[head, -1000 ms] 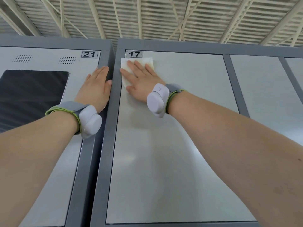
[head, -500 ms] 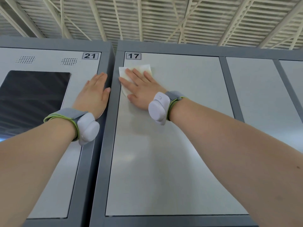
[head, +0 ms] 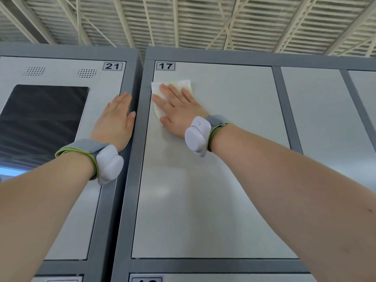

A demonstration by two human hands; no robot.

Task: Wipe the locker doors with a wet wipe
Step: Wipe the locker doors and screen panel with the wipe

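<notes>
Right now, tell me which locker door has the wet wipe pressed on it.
Door 17: the right hand flattens the wet wipe near its upper left corner. Door 21, with the dark screen, only has the bare left hand resting on it.

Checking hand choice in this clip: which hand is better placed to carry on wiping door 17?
Right. The right hand lies flat on the wet wipe at door 17's upper left corner; the left hand rests bare on door 21.

A right hand (head: 179, 110) presses a wet wipe (head: 173, 92) flat against locker door 17 (head: 213, 169), the left hand (head: 116, 123) resting flat on door 21 (head: 97, 78).
</notes>
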